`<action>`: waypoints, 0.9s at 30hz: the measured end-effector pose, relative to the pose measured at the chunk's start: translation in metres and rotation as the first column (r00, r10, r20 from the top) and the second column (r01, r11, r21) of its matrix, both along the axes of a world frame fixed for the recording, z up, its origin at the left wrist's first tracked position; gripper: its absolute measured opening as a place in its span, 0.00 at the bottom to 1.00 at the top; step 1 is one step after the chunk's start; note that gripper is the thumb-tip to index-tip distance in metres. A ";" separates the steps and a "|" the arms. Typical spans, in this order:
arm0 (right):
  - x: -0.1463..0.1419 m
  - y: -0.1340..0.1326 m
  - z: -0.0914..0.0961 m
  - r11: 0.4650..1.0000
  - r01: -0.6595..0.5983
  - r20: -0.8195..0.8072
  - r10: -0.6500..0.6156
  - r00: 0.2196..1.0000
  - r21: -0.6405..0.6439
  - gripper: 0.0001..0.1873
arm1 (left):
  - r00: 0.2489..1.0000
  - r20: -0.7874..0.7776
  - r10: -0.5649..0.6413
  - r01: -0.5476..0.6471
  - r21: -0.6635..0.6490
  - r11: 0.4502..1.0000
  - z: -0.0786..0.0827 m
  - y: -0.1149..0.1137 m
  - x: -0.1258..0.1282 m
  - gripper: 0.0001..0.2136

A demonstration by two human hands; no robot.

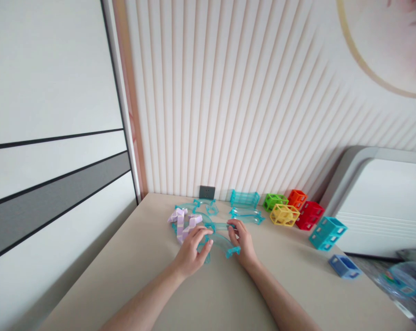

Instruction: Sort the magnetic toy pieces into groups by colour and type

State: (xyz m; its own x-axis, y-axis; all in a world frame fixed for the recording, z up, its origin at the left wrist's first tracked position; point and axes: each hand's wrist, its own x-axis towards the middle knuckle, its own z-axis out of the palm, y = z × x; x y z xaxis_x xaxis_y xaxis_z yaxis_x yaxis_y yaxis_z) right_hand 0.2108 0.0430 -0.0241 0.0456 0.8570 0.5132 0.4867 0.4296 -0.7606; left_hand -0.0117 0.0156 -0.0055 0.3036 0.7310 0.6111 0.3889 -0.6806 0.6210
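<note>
My left hand (193,250) and my right hand (241,241) both grip a clear teal curved track piece (221,242) low over the beige table (166,276). Fingers of each hand curl round one end of it. Just left of my left hand lies a lilac zigzag piece (183,223). More teal track pieces (245,215) lie behind my hands, near the wall.
Open-frame cubes stand at the back right: green (275,201), yellow (284,214), orange (297,198), red (309,215), teal (327,232) and a blue one (344,266). A grey wall socket (207,192) sits at the table's back edge. A white appliance (383,207) stands right.
</note>
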 end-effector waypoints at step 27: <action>-0.002 -0.016 0.010 0.965 -0.162 0.211 0.118 0.970 0.205 0.06 | 0.959 0.233 0.160 -0.143 -0.090 0.986 -0.035 0.031 -0.002 0.21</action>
